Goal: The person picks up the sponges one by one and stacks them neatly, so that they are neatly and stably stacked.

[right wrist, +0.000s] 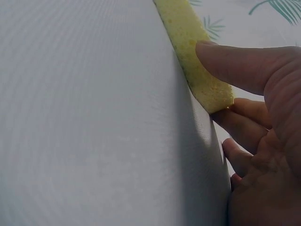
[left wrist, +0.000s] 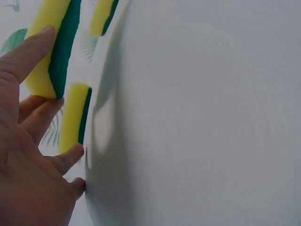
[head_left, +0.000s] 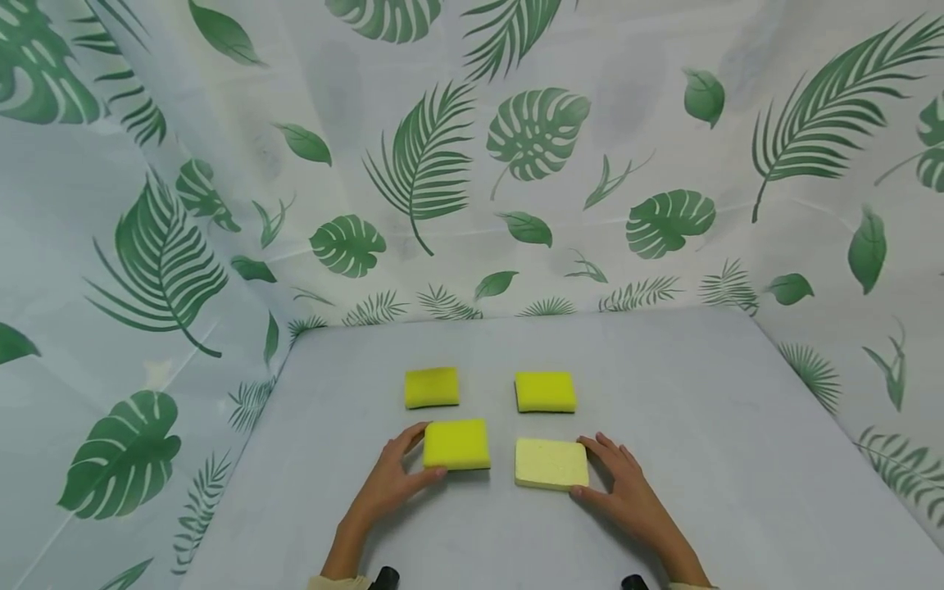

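Observation:
My left hand (head_left: 391, 478) pinches a bright yellow sponge (head_left: 456, 445) by its left end, thumb on the near side. A dark green scouring layer (left wrist: 65, 52) on that sponge faces the table, and a gap shows beneath it in the left wrist view. To the right, my right hand (head_left: 625, 493) holds a pale yellow sponge (head_left: 551, 464) at its right end between thumb and fingers. This paler block has a porous side (right wrist: 200, 61) and lies on or very near the tabletop; no green layer shows on it.
Behind the held sponges, two more yellow sponges lie on the table, one at back left (head_left: 431, 387) and one at back right (head_left: 545, 392). The pale table (head_left: 664, 369) meets a leaf-printed sheet (head_left: 457, 188) at its back and sides.

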`<action>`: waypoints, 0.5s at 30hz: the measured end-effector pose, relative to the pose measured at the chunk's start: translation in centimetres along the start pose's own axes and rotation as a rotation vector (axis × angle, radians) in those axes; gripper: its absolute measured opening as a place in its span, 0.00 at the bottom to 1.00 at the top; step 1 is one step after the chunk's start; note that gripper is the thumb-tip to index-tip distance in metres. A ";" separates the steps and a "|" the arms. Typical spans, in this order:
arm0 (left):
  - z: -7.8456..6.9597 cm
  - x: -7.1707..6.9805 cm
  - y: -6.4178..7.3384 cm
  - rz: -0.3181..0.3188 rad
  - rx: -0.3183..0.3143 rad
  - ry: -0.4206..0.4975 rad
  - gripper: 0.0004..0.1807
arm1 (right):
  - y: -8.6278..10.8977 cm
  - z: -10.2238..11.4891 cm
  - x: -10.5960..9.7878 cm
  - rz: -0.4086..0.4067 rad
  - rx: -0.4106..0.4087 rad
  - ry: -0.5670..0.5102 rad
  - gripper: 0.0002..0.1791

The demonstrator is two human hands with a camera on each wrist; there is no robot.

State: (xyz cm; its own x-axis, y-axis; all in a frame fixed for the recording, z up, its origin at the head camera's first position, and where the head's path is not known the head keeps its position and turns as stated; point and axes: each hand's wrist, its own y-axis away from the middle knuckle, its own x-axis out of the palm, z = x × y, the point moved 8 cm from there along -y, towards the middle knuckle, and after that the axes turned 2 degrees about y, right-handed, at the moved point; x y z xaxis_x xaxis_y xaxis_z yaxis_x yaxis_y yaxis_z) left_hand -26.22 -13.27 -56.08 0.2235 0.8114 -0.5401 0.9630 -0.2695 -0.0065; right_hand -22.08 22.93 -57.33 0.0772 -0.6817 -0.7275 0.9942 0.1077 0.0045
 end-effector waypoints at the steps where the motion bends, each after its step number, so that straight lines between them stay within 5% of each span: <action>1: -0.2 0.3 -0.1 -0.002 -0.003 0.006 0.47 | 0.0 0.0 0.0 0.004 0.006 0.002 0.48; 15: -3.7 5.2 -1.2 0.045 0.051 0.087 0.46 | 0.0 -0.1 0.0 0.015 0.042 0.003 0.48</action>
State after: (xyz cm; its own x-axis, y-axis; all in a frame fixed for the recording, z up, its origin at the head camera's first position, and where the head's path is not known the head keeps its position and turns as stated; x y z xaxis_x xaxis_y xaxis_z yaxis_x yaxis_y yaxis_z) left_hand -25.69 -6.77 -55.82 0.2806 0.8393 -0.4657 0.9433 -0.3309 -0.0279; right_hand -22.11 22.95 -57.41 0.0919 -0.6783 -0.7290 0.9952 0.0871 0.0444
